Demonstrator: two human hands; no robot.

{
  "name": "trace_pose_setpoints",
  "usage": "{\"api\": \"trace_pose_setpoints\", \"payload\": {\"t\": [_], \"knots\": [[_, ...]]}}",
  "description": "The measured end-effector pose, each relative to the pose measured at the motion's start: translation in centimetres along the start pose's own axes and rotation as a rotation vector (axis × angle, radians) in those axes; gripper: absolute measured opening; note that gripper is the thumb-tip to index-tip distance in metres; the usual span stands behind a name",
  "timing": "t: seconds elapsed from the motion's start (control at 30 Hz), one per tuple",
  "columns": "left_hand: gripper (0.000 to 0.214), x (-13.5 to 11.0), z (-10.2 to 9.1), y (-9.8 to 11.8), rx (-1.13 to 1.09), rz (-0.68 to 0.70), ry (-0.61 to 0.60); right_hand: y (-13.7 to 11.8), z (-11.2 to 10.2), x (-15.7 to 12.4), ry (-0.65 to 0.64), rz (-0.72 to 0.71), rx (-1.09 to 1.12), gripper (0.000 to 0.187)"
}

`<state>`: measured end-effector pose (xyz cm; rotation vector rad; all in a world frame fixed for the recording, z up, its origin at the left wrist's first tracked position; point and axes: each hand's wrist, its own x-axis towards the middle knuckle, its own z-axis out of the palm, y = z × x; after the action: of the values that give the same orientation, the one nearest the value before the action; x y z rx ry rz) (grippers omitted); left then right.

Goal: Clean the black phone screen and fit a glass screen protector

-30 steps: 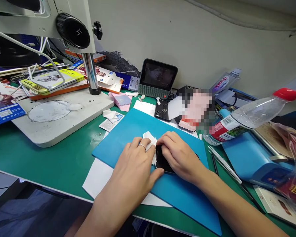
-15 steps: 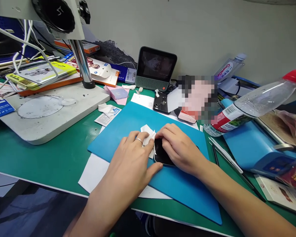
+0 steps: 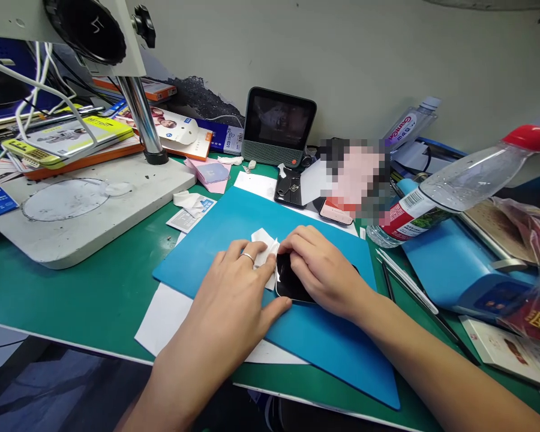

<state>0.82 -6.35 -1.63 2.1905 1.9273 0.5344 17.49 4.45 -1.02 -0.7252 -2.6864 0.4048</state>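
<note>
A smartphone (image 3: 292, 281) with a black glass face and a pale edge lies on a blue mat (image 3: 234, 219). My right hand (image 3: 321, 270) covers much of it, fingers curled and pinched at its left edge on the raised tip of a white wipe (image 3: 261, 240). My left hand (image 3: 234, 288), with a ring on one finger, rests with fingers spread. Its fingertips lie over the wipe, and its thumb touches the phone's near left corner. The phone's far side and my right thumb are hidden.
Left stands a microscope base (image 3: 94, 222) with its metal post (image 3: 139, 120). A smart display (image 3: 279, 123) and a black phone case (image 3: 290, 187) are behind the mat. To the right are a tilted plastic bottle (image 3: 450, 186), thin tools (image 3: 409, 279) and a blue device (image 3: 459, 270).
The whole view has shifted slightly, so everything sits a little further left. Both hands keep nearly the same pose at the phone and wipe.
</note>
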Motion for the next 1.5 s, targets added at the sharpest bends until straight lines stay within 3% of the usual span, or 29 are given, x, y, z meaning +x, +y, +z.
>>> {"api": "trace_pose_setpoints", "payload": {"t": [0.23,0.8,1.5], "knots": [[0.051,-0.28,0.2,0.23,0.019,-0.045,0.041,0.05,0.01,0.0,-0.008,-0.003,0.006,0.022],[0.052,-0.55,-0.37,-0.18,0.04,-0.019,-0.007,-0.35,0.15,0.55,-0.04,0.041,0.029,0.017],[0.052,-0.33,-0.55,-0.01,0.034,-0.039,-0.039,-0.33,-0.23,0.64,-0.052,0.06,0.188,0.032]]}}
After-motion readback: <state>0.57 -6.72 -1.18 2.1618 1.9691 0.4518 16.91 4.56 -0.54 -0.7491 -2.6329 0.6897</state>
